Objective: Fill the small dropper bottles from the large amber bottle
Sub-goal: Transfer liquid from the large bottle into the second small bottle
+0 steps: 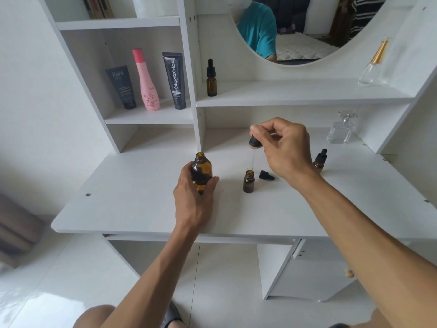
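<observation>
Head view, centre of frame
left hand (194,192): wrapped round the large amber bottle (201,170), which stands uncapped on the white desk (132,209), mouth up.
right hand (285,147): pinching the rubber bulb of the big dropper cap (255,141), fingers curled on it; the glass pipette (252,159) hangs straight down.
pipette tip: at, or just inside, the mouth of the open small bottle (248,182); which of the two I cannot tell.
open small bottle: centre of the desk, upright, nothing holding it; its own dropper cap (266,175) lies on its side just right of it.

Head view, right and upper frame
capped small bottle (319,162): right of centre, partly behind the right hand, cap on.
shelf bottle (211,79): upper centre, capped, well apart from the work.

Risks
tipping: the open bottle is narrow and free-standing; a sideways nudge from the pipette would likely knock it over.
missed drops: if the tip drifts off the small neck as the bulb is squeezed, liquid lands on the desk.
glass tip: pressing down against the rim could chip it.
wrist sweep: the right forearm sits close to the capped bottle and the loose cap; pulling back carelessly could topple or roll them.
large bottle: open-mouthed; a slack grip on the left would spill the stock.
</observation>
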Motion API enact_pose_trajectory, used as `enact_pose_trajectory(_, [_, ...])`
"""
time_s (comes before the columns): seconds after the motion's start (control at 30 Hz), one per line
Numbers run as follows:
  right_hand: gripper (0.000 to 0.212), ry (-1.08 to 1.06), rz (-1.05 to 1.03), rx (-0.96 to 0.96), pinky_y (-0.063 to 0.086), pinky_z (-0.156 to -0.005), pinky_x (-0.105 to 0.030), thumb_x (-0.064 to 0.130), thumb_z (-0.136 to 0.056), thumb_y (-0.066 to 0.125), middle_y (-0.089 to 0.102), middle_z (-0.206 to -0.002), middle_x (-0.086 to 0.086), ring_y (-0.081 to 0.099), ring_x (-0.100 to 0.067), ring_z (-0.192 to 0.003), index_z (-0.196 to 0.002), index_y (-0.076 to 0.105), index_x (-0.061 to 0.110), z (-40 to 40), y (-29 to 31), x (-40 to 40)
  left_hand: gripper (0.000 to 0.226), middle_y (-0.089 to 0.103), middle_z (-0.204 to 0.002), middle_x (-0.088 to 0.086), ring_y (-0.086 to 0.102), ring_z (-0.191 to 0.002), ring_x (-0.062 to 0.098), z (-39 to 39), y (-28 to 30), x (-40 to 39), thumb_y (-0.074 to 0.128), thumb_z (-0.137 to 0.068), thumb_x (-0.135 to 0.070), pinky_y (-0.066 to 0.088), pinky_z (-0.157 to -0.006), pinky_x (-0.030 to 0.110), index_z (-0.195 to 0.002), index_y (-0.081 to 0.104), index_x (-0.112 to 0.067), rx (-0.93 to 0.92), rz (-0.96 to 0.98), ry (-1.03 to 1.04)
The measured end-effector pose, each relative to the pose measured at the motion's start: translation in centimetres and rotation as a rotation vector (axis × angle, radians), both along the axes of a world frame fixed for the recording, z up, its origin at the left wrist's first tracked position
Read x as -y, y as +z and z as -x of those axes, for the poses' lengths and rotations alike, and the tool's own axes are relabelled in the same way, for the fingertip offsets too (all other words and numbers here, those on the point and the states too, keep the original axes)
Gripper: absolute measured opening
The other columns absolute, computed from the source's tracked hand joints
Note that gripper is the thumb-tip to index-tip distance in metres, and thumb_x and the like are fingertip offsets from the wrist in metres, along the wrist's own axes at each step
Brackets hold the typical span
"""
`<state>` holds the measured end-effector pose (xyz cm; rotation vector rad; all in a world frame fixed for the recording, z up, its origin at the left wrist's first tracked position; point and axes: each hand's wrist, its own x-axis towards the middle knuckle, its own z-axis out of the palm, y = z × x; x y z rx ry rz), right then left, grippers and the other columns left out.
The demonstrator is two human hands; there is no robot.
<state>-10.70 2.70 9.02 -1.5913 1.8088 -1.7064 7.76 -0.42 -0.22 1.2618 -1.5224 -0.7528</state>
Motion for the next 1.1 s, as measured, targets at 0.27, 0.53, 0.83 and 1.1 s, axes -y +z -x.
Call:
enact_pose_trajectory(0.27, [0.022,0.007,0.018,-0.04,0.057,-0.076,-0.028,0.029,-0.092,0.07,0.075,-0.075,0.003,0.072,-0.011,-0.071,-0.081,0.073,0.01,-0.25,0.43,-0.14,0.045,0.062,-0.099,-0.017,0.064,-0.095,0.013,-0.06,0.07,-0.09,0.074,-0.086,-0.03,0.055,-0.085,0.041,-0.124,0.051,-0.026,-0.007,-0.01,0.0])
enact_pose_trajectory(0.53, [0.024,-0.011,0.039,-0.051,0.058,-0.077,-0.036,0.033,-0.092,0.071,0.076,-0.077,0.004,0.073,-0.015,-0.076,-0.082,0.073,0.012,-0.07,1.01,-0.11,0.045,0.064,-0.1,-0.014,0.064,-0.094,0.014,-0.07,0.1,-0.11,0.074,-0.086,-0.03,0.056,-0.084,0.04,-0.124,0.051,-0.026,-0.009,-0.008,0.003])
enact_pose_trajectory(0.83, [0.024,-0.017,0.036,-0.055,0.058,-0.077,-0.039,0.035,-0.092,0.07,0.076,-0.078,0.004,0.073,-0.018,-0.077,-0.082,0.073,0.013,-0.08,0.72,0.01,0.045,0.064,-0.101,-0.011,0.061,-0.093,0.006,-0.05,0.08,-0.12,0.074,-0.086,-0.028,0.053,-0.084,0.031,-0.125,0.052,-0.024,-0.01,0.002,0.0])
enact_pose_trajectory(1.1, [0.024,0.005,0.059,-0.044,0.058,-0.078,-0.04,0.034,-0.092,0.069,0.075,-0.078,0.004,0.073,-0.018,-0.077,-0.083,0.073,0.012,-0.07,0.97,-0.12,0.045,0.064,-0.102,-0.012,0.055,-0.092,-0.012,-0.05,-0.04,0.0,0.074,-0.086,-0.027,0.045,-0.079,0.018,-0.125,0.051,-0.024,-0.005,-0.005,-0.01])
